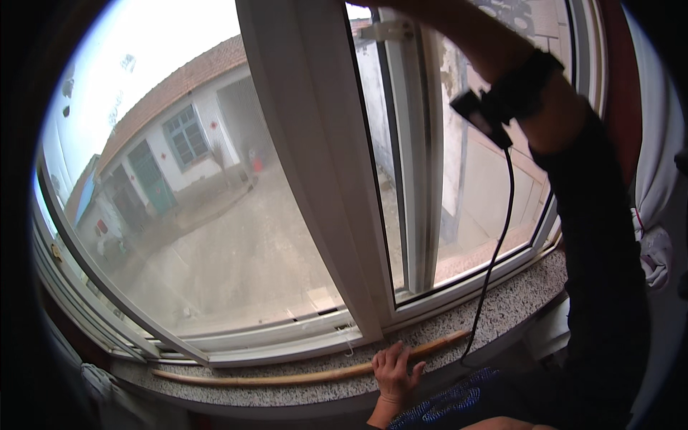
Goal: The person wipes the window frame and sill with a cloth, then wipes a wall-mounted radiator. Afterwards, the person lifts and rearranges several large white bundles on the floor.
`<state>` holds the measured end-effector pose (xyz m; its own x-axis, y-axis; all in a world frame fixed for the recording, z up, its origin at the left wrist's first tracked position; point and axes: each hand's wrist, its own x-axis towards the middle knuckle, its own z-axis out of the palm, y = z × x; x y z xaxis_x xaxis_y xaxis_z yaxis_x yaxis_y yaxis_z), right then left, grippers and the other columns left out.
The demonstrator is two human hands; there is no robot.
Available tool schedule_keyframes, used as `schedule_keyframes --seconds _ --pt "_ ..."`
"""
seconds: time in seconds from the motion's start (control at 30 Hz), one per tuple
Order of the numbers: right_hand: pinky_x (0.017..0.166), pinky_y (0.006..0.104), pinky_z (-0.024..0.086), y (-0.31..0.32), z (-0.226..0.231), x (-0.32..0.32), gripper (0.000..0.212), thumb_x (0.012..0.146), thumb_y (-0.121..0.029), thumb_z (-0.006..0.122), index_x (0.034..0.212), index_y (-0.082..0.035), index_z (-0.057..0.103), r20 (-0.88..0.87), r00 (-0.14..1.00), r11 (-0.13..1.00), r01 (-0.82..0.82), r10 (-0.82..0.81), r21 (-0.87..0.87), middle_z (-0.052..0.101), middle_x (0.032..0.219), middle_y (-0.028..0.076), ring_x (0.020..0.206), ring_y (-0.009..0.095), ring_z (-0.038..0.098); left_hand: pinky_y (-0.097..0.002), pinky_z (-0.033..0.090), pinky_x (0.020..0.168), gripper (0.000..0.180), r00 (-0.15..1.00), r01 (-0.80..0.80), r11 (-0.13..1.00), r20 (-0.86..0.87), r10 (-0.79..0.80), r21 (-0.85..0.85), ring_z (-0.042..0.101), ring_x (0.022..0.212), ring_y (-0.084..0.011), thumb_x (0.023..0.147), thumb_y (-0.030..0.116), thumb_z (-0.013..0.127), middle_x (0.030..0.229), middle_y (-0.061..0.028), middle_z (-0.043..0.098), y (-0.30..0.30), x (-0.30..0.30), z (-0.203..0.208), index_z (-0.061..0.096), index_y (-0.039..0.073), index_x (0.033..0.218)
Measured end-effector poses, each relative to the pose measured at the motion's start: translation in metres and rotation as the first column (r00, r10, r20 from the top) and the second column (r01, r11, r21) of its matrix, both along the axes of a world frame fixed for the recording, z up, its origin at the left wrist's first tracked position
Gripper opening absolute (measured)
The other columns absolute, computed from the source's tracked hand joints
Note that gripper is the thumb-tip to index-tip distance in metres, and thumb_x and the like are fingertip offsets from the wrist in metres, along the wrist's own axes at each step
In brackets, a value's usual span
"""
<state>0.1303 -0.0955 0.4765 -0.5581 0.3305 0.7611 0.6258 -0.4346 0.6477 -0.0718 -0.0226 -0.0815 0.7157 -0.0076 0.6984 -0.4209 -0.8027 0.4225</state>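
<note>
My left hand (394, 374) rests on the speckled window sill (315, 390), over a long wooden stick (287, 378). Its fingers lie spread across the stick and the thumb stands apart, toward the right. High up in front of the window, my right arm (602, 229) in a dark sleeve reaches to the top edge of the picture. The fingers of my right hand are cut off there, so what they touch is out of sight. A black strap with a small device (512, 97) sits around the right wrist, and a black cable (505, 215) hangs from it.
White-framed sliding window panes (315, 158) stand right behind the sill. Through the glass show a yard and a low house with a tiled roof (172, 82). A pale curtain (656, 143) hangs at the right. Greyish cloth (100, 380) lies by the sill's left end.
</note>
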Motion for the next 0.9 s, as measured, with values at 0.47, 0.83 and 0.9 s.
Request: schedule_keyframes --seconds 0.47,0.83,0.9 --pt "0.083 0.0269 0.052 -0.044 -0.347 -0.011 0.04 0.083 -0.03 0.065 0.114 -0.007 0.055 -0.758 0.11 0.416 -0.781 -0.643 -0.466 0.058 0.113 0.012 0.096 0.022 0.06 -0.0442 0.039 0.089 0.042 0.998 -0.07 0.998 0.006 0.07 0.01 0.055 0.097 -0.0332 0.079 0.042 0.066 0.109 -0.0141 0.06 -0.005 0.003 -0.002 0.065 0.004 0.097" --pt "0.086 0.035 0.046 -0.045 -0.113 0.038 0.029 0.088 -0.024 0.059 0.111 -0.006 0.057 -0.254 0.963 0.994 0.065 -0.087 -0.091 0.057 0.104 0.011 0.096 0.023 0.055 -0.0458 0.039 0.089 0.042 0.991 -0.135 0.99 0.024 0.134 0.039 0.055 0.098 -0.0349 0.083 0.041 0.064 0.111 -0.0155 0.059 -0.01 0.004 -0.002 0.065 0.002 0.098" --pt "0.086 0.0359 0.045 -0.044 -0.133 0.033 0.028 0.089 -0.024 0.059 0.11 -0.006 0.058 -0.239 0.963 0.991 0.109 -0.126 -0.081 0.057 0.102 0.011 0.094 0.023 0.055 -0.0457 0.039 0.09 0.042 0.99 -0.139 0.989 0.026 0.138 0.053 0.055 0.099 -0.0349 0.083 0.041 0.063 0.111 -0.0154 0.059 -0.01 0.004 0.0 0.065 0.002 0.098"
